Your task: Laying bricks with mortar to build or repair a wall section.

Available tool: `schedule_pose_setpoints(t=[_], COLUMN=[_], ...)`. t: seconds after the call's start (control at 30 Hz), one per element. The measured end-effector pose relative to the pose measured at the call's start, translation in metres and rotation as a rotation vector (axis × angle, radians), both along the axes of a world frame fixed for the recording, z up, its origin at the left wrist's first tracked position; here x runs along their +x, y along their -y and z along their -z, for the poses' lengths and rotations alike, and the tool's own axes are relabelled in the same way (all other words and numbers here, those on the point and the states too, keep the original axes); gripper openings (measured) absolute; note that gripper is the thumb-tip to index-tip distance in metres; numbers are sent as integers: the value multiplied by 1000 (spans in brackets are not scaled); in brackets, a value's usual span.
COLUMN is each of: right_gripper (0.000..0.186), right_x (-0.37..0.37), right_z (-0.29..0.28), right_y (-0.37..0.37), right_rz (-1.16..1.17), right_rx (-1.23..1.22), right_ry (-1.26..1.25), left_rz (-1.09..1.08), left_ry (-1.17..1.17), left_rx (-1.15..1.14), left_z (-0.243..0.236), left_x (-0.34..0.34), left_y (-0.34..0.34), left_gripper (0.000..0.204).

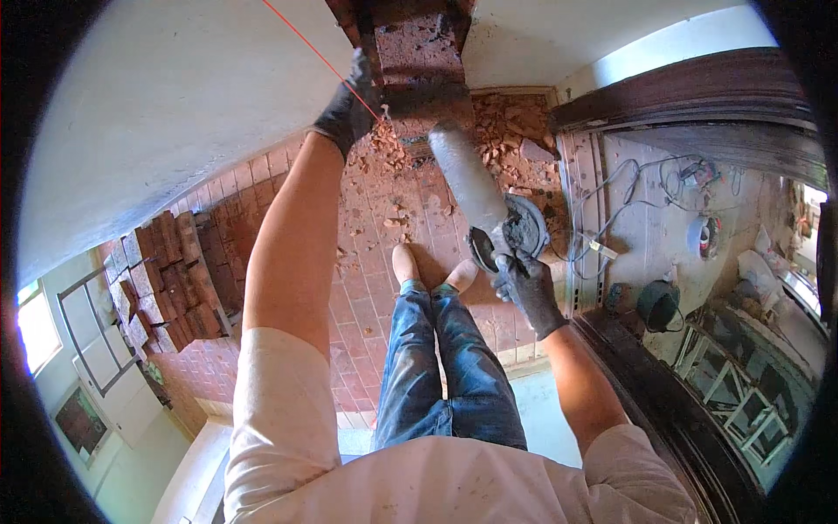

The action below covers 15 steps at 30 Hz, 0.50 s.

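Note:
My gloved left hand (349,106) reaches up to the left side of a red-brick pillar (423,57), fingers stretched along it and seemingly touching. In my gloved right hand (531,293) is a trowel (467,170), its long grey blade angled up and left toward the pillar's foot. A round dark bucket (539,229) with grey mortar is partly behind the trowel, on the floor by my feet. Past my left hand runs a thin red line (307,44) that looks like string. The trowel's handle is mostly hidden in my grip.
Broken brick rubble (515,131) lies around the pillar's foot on the brick-paved floor (358,306). Bricks are stacked (161,284) on the left. On the right, beyond a dark wooden beam (681,428), are a cable (624,205), a dark bucket (659,306) and a ladder-like frame (724,393).

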State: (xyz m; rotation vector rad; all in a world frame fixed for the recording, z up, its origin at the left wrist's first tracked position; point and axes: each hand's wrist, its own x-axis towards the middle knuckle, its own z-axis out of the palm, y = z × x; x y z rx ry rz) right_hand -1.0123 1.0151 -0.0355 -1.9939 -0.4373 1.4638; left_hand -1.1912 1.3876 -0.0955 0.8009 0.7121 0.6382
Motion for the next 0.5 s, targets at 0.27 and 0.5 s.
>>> schedule_pose_setpoints(t=[0.27,0.5], right_gripper=[24,29], right_x=[28,22], right_z=[29,49], right_y=[-25,-33], right_rz=[-741,-593], right_rx=[351,293], right_ry=[847,702], left_rz=[-482,-502], left_ry=[-158,-475], left_rx=[-271,-618], left_z=[-4,78], left_x=[-51,-188], left_y=[44,223], left_gripper=[89,92])
